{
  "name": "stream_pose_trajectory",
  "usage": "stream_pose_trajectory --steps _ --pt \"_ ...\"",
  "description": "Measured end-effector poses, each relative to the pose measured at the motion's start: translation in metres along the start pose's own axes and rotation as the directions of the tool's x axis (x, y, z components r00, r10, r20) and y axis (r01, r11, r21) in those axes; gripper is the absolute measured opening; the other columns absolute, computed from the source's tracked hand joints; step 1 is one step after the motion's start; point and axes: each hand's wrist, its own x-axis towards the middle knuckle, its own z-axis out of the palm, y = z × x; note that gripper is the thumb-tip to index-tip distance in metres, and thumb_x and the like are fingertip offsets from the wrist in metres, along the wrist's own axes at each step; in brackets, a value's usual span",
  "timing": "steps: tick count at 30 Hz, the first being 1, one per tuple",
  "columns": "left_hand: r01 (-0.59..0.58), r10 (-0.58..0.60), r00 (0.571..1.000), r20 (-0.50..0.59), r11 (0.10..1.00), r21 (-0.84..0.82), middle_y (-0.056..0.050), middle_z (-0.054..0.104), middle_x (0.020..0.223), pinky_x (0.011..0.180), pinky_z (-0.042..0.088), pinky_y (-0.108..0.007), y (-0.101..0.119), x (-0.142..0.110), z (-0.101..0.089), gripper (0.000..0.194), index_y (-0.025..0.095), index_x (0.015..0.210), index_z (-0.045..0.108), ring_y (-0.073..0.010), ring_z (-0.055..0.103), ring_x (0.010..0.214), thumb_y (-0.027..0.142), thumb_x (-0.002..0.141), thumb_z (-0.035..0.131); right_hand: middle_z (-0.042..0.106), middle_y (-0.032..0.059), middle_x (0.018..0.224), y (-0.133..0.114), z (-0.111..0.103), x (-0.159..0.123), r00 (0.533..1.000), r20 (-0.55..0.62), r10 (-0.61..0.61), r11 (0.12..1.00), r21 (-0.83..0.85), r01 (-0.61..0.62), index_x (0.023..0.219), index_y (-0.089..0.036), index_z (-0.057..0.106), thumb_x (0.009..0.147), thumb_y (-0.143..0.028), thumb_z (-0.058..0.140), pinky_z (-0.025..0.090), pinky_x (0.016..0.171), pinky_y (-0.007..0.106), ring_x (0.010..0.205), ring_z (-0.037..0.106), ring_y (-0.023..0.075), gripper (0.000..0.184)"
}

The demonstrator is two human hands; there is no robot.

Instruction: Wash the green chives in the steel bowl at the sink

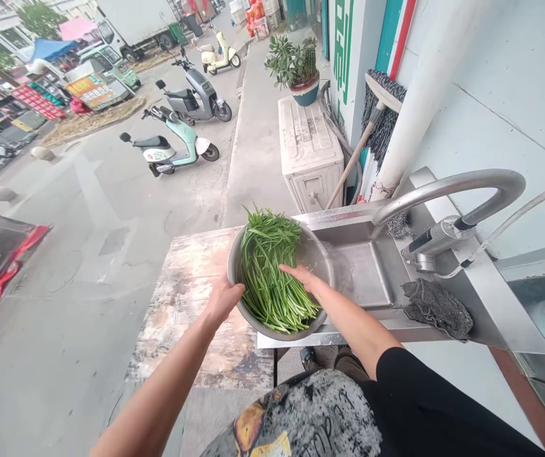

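A round grey metal basin point(317, 254) holds a large heap of long green garlic chives point(272, 273). It sits partly on the wood-patterned tabletop and partly over the edge of the sink. My left hand point(227, 298) is closed on the basin's left rim, thumb over the edge. Inside the basin, my right hand point(303, 277) is at the right side of the chives. Its thumb lies across the top of them, while the other fingers are mostly hidden under or beside the stalks.
To the right is a steel sink point(358, 266) with a curved faucet point(463, 181), a dark wet cloth point(437, 308) and a steel scouring pad point(399, 225). A mop point(363, 139) leans by a white unit point(308, 143) bearing a potted plant point(303, 89). Parked scooters point(177, 149) stand on the street.
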Motion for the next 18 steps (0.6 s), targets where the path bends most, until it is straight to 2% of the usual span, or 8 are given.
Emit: stream_pose_trajectory --steps 2,5,9,13,16,18 --pt "0.008 -0.008 1.000 0.001 0.999 0.047 -0.002 0.061 0.068 0.056 0.043 -0.026 0.008 -0.002 0.002 0.041 0.012 0.096 0.063 -0.0196 0.056 0.065 0.012 0.055 0.053 0.028 0.0250 0.154 0.002 -0.003 0.001 1.000 0.008 0.024 0.999 0.027 -0.024 0.144 -0.010 0.039 0.057 -0.068 0.076 0.029 0.110 0.058 0.142 0.026 0.0377 0.112" --pt "0.011 -0.009 1.000 -0.012 0.993 0.113 -0.002 0.060 0.067 0.056 0.042 -0.026 0.018 -0.009 0.002 0.041 0.012 0.096 0.063 -0.0204 0.056 0.065 0.012 0.056 0.053 0.035 0.0217 0.151 0.003 -0.006 0.001 0.999 0.045 0.016 0.996 0.082 -0.019 0.142 -0.011 0.044 0.062 -0.063 0.076 0.029 0.112 0.054 0.142 0.029 0.0343 0.101" --pt "0.015 -0.006 0.999 -0.044 0.980 0.199 -0.002 0.060 0.067 0.059 0.042 -0.028 0.039 -0.024 0.000 0.049 0.016 0.105 0.063 -0.0227 0.057 0.065 0.012 0.058 0.055 0.053 0.0160 0.141 0.000 -0.005 -0.003 0.990 0.137 -0.017 0.986 0.167 -0.006 0.132 -0.016 0.055 0.072 -0.054 0.073 0.037 0.110 0.048 0.135 0.043 0.0301 0.074" --pt "0.050 -0.037 0.998 -0.046 0.946 0.319 0.001 0.052 0.056 0.064 0.043 -0.034 0.072 -0.041 -0.002 0.063 0.019 0.122 0.059 -0.0270 0.057 0.062 0.014 0.060 0.057 0.067 0.0145 0.122 -0.006 -0.002 -0.009 0.965 0.259 -0.042 0.968 0.249 -0.025 0.123 -0.014 0.061 0.082 -0.053 0.064 0.049 0.099 0.045 0.116 0.061 0.0281 0.057" --pt "0.034 -0.013 0.998 -0.068 0.951 0.307 0.003 0.048 0.050 0.072 0.045 -0.040 0.094 -0.049 0.001 0.073 0.017 0.130 0.055 -0.0315 0.061 0.066 0.013 0.057 0.059 0.072 0.0127 0.111 -0.011 0.001 -0.013 0.947 0.316 -0.062 0.954 0.298 -0.037 0.119 -0.014 0.063 0.088 -0.055 0.054 0.053 0.093 0.042 0.107 0.066 0.0259 0.052" --pt "0.010 0.013 0.996 -0.087 0.968 0.252 0.000 0.055 0.057 0.079 0.045 -0.043 0.105 -0.055 0.005 0.076 0.016 0.131 0.054 -0.0339 0.064 0.075 0.013 0.056 0.060 0.073 0.0121 0.105 -0.014 0.002 -0.017 0.940 0.332 -0.075 0.947 0.319 -0.037 0.117 -0.014 0.064 0.091 -0.056 0.048 0.053 0.092 0.041 0.103 0.067 0.0248 0.052"
